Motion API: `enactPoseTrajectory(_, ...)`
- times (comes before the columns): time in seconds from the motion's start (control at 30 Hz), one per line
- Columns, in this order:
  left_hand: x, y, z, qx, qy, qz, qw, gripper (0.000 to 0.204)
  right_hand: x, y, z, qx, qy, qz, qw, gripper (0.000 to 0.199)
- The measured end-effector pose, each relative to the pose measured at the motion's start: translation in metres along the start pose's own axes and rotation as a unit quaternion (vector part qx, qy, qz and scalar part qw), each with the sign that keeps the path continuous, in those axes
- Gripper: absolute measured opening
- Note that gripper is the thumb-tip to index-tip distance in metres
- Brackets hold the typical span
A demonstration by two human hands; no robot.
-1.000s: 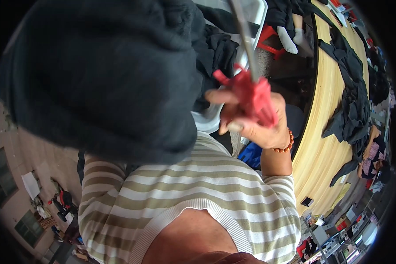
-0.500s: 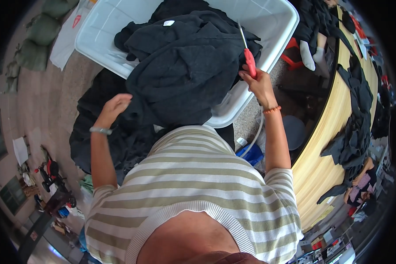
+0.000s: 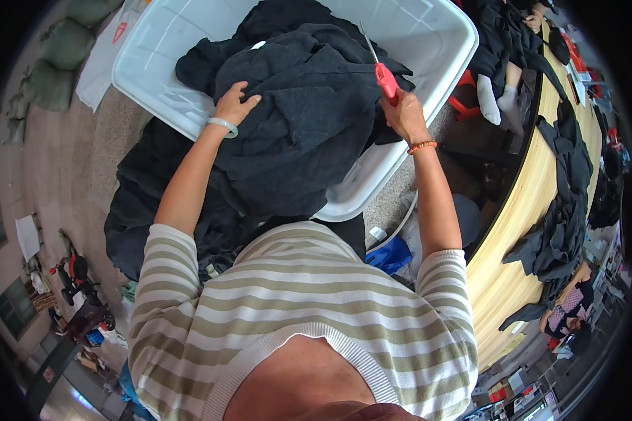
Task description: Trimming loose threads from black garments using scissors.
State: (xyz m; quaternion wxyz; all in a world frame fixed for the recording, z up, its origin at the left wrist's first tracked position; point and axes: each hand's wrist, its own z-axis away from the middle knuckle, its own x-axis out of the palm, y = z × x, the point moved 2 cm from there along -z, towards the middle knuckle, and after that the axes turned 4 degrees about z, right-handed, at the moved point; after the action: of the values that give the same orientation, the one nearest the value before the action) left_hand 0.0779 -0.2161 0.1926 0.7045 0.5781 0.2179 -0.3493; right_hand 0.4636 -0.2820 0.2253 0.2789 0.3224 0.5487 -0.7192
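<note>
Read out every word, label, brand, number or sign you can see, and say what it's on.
No text is legible.
White patch on the black cloth: too small to read.
White label near the blue plastic: too small.
Red mark on the white sheeting: too small.

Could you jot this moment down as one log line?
left hand: open at black cloth, contact unclear | right hand: holds red-handled tool | white bin: black cloth inside, draped over near rim
</note>
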Motion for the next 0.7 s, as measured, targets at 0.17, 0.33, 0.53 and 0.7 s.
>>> enactPoseTrajectory(0.17, 0.013, -0.002, -0.007, 0.023, -0.092, -0.034, 0.995, 0.041, -0.005, 0.014, -0.066, -0.057, 0.047, 0.141, 0.987, 0.023)
enactPoseTrajectory(0.33, -0.049, 0.103, 0.06, 0.207, 0.045, -0.001, 0.977, 0.015, 0.03, 0.008, -0.122, -0.09, -0.068, 0.205, 0.972, 0.04)
enactPoseTrajectory(0.53, -0.111, 0.154, 0.1, 0.199, 0.12, 0.007, 0.973, 0.022, 0.075, -0.025, -0.151, -0.155, -0.226, 0.238, 0.932, 0.056)
enactPoseTrajectory(0.7, -0.121, 0.166, 0.107, 0.191, 0.135, -0.05, 0.971, 0.024, 0.094, -0.028, -0.168, -0.158, -0.198, 0.194, 0.948, 0.057)
